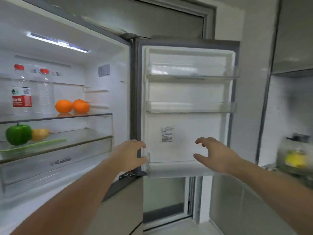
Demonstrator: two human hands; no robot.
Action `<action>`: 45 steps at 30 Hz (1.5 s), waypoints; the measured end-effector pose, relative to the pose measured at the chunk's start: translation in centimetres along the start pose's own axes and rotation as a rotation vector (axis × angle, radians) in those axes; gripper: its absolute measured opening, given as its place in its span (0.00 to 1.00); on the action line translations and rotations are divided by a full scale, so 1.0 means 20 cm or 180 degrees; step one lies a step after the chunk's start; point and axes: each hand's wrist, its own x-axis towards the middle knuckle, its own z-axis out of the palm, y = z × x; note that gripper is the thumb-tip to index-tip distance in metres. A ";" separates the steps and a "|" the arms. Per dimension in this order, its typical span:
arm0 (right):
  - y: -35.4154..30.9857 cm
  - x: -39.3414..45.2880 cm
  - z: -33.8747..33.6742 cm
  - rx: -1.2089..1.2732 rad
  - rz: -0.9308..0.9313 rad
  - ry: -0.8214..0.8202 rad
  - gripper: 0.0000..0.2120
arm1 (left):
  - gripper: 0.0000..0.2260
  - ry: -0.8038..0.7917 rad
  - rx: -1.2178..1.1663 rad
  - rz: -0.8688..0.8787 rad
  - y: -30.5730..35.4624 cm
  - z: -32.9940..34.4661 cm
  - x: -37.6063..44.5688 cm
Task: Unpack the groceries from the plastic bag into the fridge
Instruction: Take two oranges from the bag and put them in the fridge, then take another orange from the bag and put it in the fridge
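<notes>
The fridge stands open and lit. Its upper glass shelf holds two water bottles with red caps and two oranges. One shelf down lie a green pepper, a yellow fruit and a long green vegetable. The right door is swung wide, its racks bare. My left hand hovers at the door's hinge edge, fingers apart, holding nothing. My right hand is spread in front of the door's lowest rack, also holding nothing. The plastic bag, blurred, sits at the far right with something yellow inside.
A clear drawer fills the fridge's bottom part. Grey cabinets hang above the counter on the right where the bag rests. Below the open door are a lower fridge front and pale floor.
</notes>
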 end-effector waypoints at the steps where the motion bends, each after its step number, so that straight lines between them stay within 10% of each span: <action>1: 0.13 -0.11 -0.04 -0.0069 0.0157 0.0015 0.24 | 0.21 -0.0024 -0.0015 0.0144 0.14 0.05 0.02; 20: 1.41 -1.75 -0.61 -0.1067 0.3376 0.0512 0.28 | 0.24 -0.0632 -0.1078 0.3105 2.52 0.87 0.24; 34: 1.00 -2.57 -0.85 -0.1696 0.5541 0.1240 0.29 | 0.22 -0.1426 -0.2016 0.4950 3.56 0.91 -0.33; 45: 0.38 -3.22 -0.90 -0.1949 0.6351 0.1624 0.32 | 0.23 -0.1895 -0.2276 0.5830 3.72 0.57 -1.29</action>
